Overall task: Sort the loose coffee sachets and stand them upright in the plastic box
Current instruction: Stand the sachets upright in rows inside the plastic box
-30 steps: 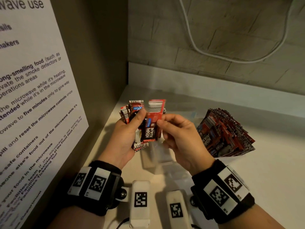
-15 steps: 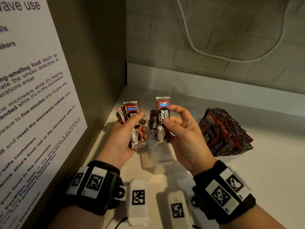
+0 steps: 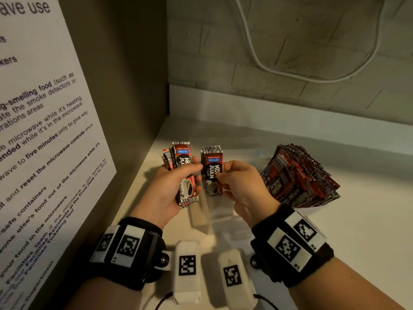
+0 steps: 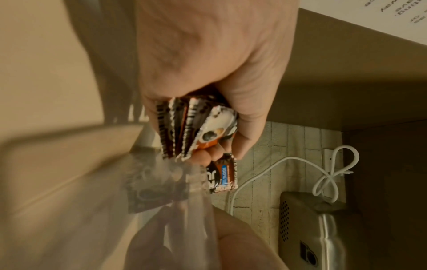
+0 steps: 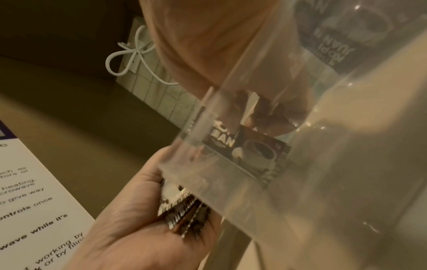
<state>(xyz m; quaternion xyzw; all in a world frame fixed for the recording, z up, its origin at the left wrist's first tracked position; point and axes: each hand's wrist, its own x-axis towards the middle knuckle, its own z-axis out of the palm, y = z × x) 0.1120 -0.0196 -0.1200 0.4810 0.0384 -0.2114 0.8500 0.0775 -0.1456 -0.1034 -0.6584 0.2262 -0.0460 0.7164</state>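
Flanking the sachet-holding hands: wall notice point(image 3: 44, 121), sachet pile point(image 3: 299, 177), seemingly loose.

Held sachets point(image 3: 186, 173): a small fanned bundle, red-and-black, upright in your left hand point(image 3: 169, 186).
Sachet pair point(image 3: 212, 173): at least 2, upright, pinched by your right hand point(image 3: 243, 189) over the plastic box point(image 3: 214, 211), a clear open container on the counter.
Sachet stack point(image 3: 297, 175): leaning, fanned, right of the box.
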